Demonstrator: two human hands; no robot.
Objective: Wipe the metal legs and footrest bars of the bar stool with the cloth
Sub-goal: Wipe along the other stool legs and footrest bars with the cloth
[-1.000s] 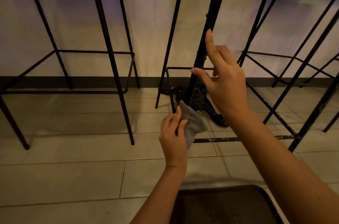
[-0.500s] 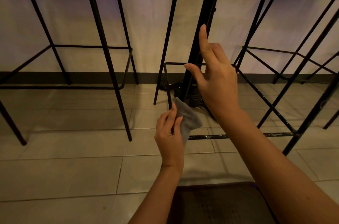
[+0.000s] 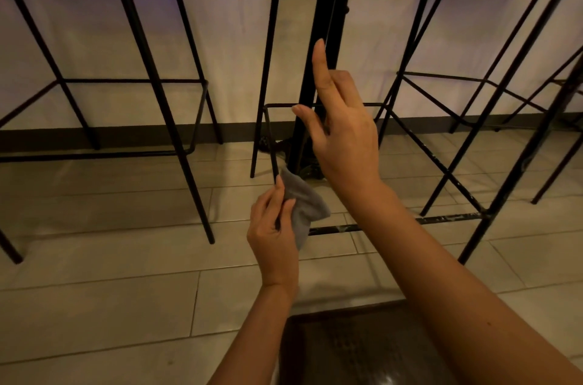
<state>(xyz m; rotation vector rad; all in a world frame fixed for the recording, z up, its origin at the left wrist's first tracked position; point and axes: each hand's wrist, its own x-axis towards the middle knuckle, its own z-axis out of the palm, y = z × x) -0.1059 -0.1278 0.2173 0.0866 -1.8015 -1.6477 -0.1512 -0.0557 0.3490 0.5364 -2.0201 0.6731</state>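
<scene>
A black metal bar stool stands in front of me; its thick near leg (image 3: 318,69) runs up the middle of the view. A thin side footrest bar (image 3: 270,138) slopes down toward me and a scuffed front footrest bar (image 3: 448,219) crosses low on the right. My left hand (image 3: 273,233) grips a grey cloth (image 3: 303,204) wrapped round the lower end of the thin bar. My right hand (image 3: 342,132) is raised beside the thick leg, index finger straight up, thumb out, holding nothing.
Another black stool (image 3: 151,94) stands to the left, more stools (image 3: 492,85) to the right. Behind them are a pale wall and a dark baseboard (image 3: 126,132). The floor is pale tile (image 3: 110,290). A dark brown seat (image 3: 362,350) lies right below my arms.
The view has shifted slightly upward and left. My left hand with the cloth has slid a little along the thin bar. My right hand stays raised by the thick leg.
</scene>
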